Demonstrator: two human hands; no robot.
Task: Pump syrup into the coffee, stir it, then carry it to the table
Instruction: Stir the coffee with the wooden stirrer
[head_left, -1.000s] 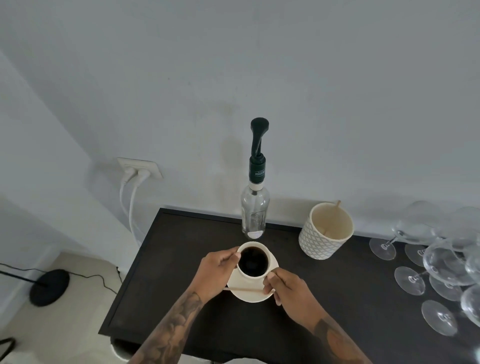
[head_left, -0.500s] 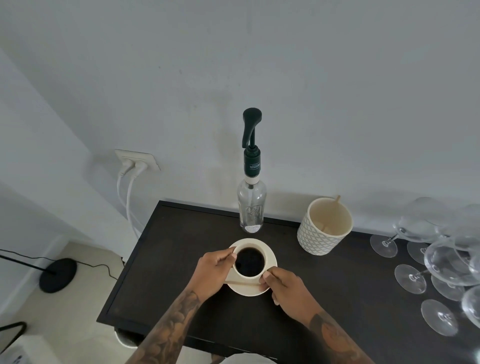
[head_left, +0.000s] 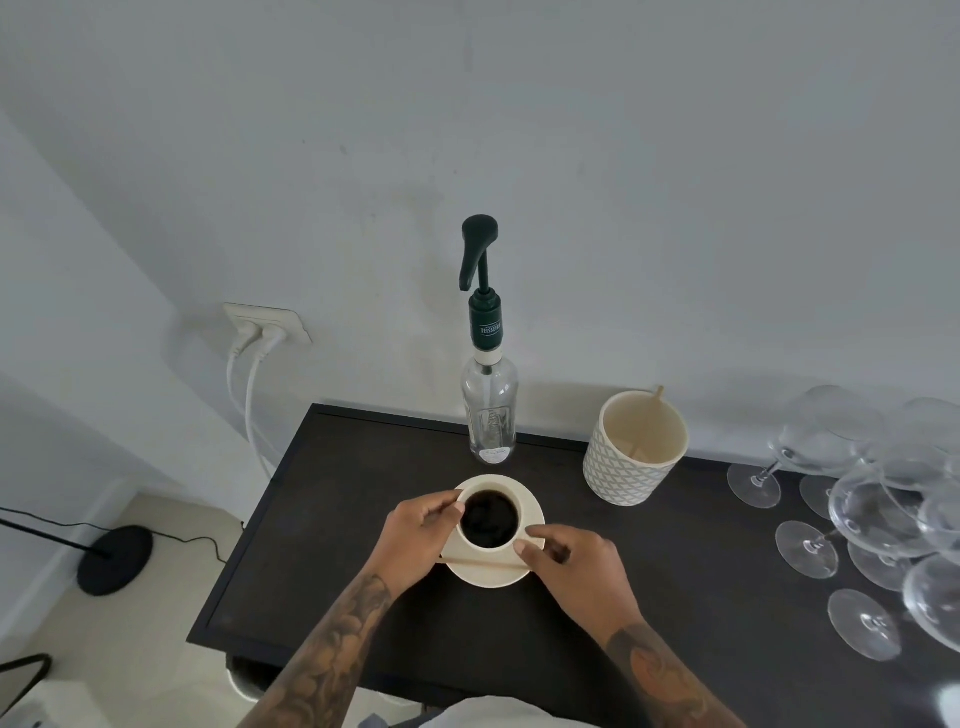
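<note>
**Both hands on the cup and saucer**

The cup (head_left: 489, 518), full of dark coffee, sits on a cream saucer (head_left: 530, 506) on the dark counter (head_left: 675, 571), between the two hands. The left hand (head_left: 415, 540) closes on the cup's left side, thumb and fingers pinched at the rim; what they grip there is hidden by the fingers themselves. The right hand (head_left: 576, 564) grasps the saucer's right edge, thumb on top beside the cup and the other fingers curled under or past the edge. Whether the saucer is lifted off the counter or resting on it cannot be told.

A thin wooden stirrer (head_left: 483, 563) lies flat across the near part of the saucer, running from under the left hand to the right hand's fingertips.

Just beyond the hands, against the wall, stands the syrup bottle (head_left: 489, 415), clear glass with a dark green pump (head_left: 478, 249) whose spout points down on the left. Beyond and to the right of the right hand is a patterned pot (head_left: 623, 467) with one more stick (head_left: 647, 421) leaning inside. Well to the right of the right hand, a cluster of wine glasses (head_left: 872, 525) lies and stands on the counter. Beyond and left of the left hand, two white plugs sit in a wall socket (head_left: 267, 325). Both forearms are tattooed.
</note>
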